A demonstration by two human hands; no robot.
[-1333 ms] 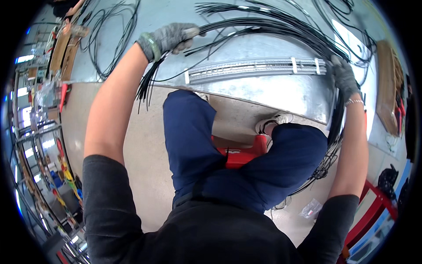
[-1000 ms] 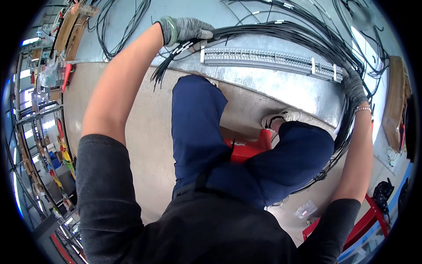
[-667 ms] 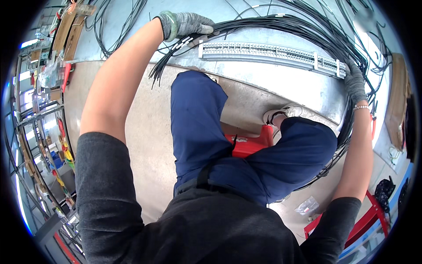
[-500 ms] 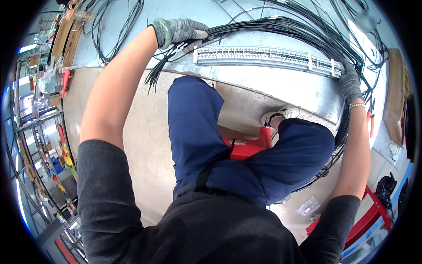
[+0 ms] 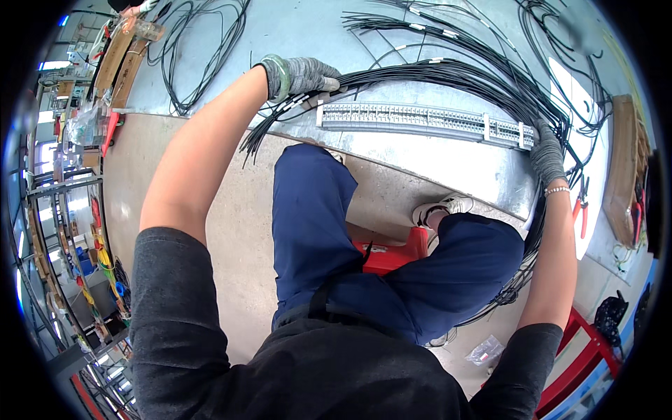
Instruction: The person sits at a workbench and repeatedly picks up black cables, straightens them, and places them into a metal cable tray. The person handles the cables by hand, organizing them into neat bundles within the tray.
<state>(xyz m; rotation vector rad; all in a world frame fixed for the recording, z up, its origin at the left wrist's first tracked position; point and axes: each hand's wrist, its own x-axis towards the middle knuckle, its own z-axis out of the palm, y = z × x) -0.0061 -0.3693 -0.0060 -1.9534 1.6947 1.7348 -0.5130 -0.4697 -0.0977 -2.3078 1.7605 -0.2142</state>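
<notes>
A thick bundle of black cables point(image 5: 448, 73) with white marker sleeves arches over the metal worktop. My left hand point(image 5: 308, 75), in a grey knit glove, is closed around the bundle near its left end, and the loose cable ends hang past the worktop's front edge. At the right, my gloved right hand point(image 5: 548, 155) grips the cables where they bend down toward the floor; its fingertips are partly hidden. Between my hands lies a long grey terminal block strip point(image 5: 420, 119), its right end close beside my right hand.
A second fan of black cables point(image 5: 420, 26) lies farther back, with a coil of cable point(image 5: 199, 56) at the left. Red-handled pliers point(image 5: 582, 210) lie right of my right hand, near a wooden block point(image 5: 619, 168). A red stool point(image 5: 392, 255) shows between my legs.
The view has shifted, so the worktop sits lower and more cables show at the back. Both hands keep their places on the bundle.
</notes>
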